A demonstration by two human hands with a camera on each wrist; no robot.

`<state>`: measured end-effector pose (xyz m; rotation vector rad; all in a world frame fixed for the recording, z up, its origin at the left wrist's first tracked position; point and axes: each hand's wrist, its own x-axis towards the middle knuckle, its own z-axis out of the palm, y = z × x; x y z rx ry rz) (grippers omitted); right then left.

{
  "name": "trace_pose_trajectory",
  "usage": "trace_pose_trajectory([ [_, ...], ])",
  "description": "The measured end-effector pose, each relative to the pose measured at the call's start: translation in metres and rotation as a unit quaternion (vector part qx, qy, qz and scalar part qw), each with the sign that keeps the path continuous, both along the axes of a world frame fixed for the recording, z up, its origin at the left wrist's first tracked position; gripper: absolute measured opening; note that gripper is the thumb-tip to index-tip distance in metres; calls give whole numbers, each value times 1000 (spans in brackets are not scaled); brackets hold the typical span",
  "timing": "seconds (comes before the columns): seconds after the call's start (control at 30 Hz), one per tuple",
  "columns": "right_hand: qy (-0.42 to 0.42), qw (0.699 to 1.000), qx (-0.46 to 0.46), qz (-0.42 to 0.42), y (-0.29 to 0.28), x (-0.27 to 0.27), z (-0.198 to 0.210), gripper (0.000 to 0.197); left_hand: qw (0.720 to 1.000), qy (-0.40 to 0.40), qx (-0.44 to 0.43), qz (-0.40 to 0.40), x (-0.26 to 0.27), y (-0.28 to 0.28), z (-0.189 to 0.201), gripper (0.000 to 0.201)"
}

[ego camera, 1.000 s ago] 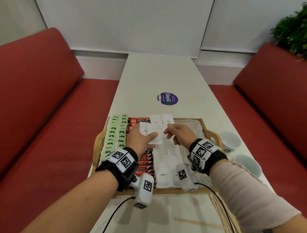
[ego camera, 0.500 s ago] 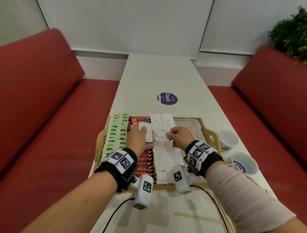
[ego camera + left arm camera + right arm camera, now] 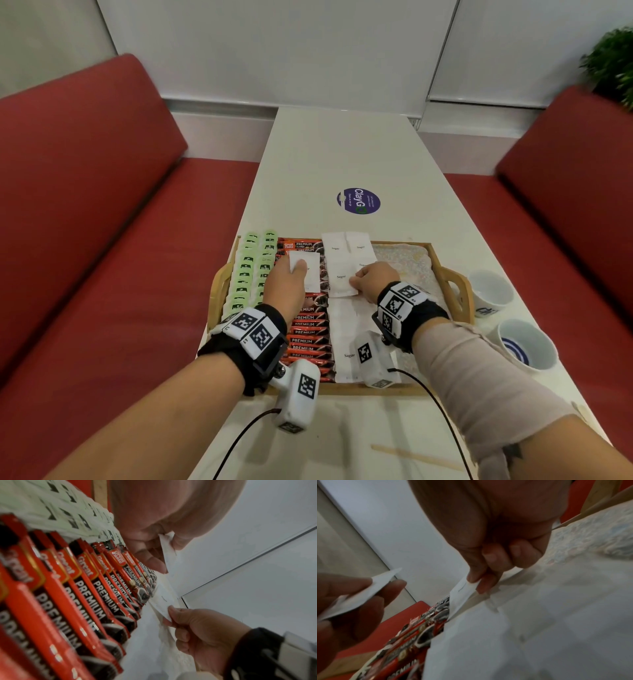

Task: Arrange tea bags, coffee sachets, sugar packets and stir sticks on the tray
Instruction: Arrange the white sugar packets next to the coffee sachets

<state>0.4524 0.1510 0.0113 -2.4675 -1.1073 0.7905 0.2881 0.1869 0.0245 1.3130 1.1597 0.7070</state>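
The right hand (image 3: pixel 375 279) pinched a white sugar packet (image 3: pixel 340 279) by its near corner, thumb and forefinger clamped on the paper, and held it low over the white column in the tray (image 3: pixel 455 291). In the right wrist view those fingertips (image 3: pixel 481 584) were nipped tight on the packet's edge, the other fingers curled in behind. Over on the other side, the left hand (image 3: pixel 287 279) gripped a second sugar packet (image 3: pixel 310 270), thumb on top and fingers under it, above the red coffee sachets (image 3: pixel 308 329). The left wrist view showed that packet (image 3: pixel 167 551) edge-on between thumb and fingers.

Out from the hands: the laid sugar packets (image 3: pixel 346 342) ran down the middle of the wooden tray, the coffee sachets overlapped in a column just left of them, and the green tea bags (image 3: pixel 253 270) sat in two columns at the far left. A patterned liner (image 3: pixel 407 262) showed bare on the tray's right part. On the table (image 3: pixel 342 154), two white cups (image 3: pixel 527 346) stood right of the tray, and a wooden stir stick (image 3: pixel 411 454) lay near the front edge.
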Motion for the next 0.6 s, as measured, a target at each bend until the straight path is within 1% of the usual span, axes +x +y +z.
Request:
trace_pose_trajectory([
  [0.07, -21, 1000, -12, -5, 3, -1, -2, 26, 1000, -4, -5, -1, 0, 0, 0, 19],
  [0.13, -35, 999, -18, -7, 4, -3, -2, 28, 1000, -12, -8, 2, 1, 0, -1, 16],
  [0.2, -48, 998, -27, -1, 5, -4, -2, 28, 1000, -18, -5, 5, 1, -1, 0, 11],
  [0.27, -65, 997, -31, 10, 3, -4, 0, 24, 1000, -12, 3, 5, 1, -1, -1, 9],
  [0.33, -71, 997, 6, 10, -3, -5, 5, 20, 1000, 8, 29, 4, 1, -2, 0, 11],
  [0.37, -52, 998, 43, 5, -8, -7, 7, 20, 999, 17, 49, 2, 1, -2, 0, 13],
  [0.4, -17, 996, 91, 1, -14, -9, 10, 23, 997, 24, 67, -2, 2, -2, -1, 14],
  [0.47, 85, 981, 173, 13, -26, -15, 18, 29, 996, 27, 88, -7, 4, -6, 1, 7],
  [0.5, 131, 973, 190, 25, -33, -19, 22, 30, 996, 24, 90, -9, 6, -9, 2, 4],
  [0.53, 156, 967, 197, 38, -39, -22, 23, 31, 996, 22, 91, -11, 9, -11, 1, 3],
  [0.6, 165, 964, 202, 52, -47, -24, 22, 33, 996, 21, 85, -21, 13, -17, 2, 5],
])
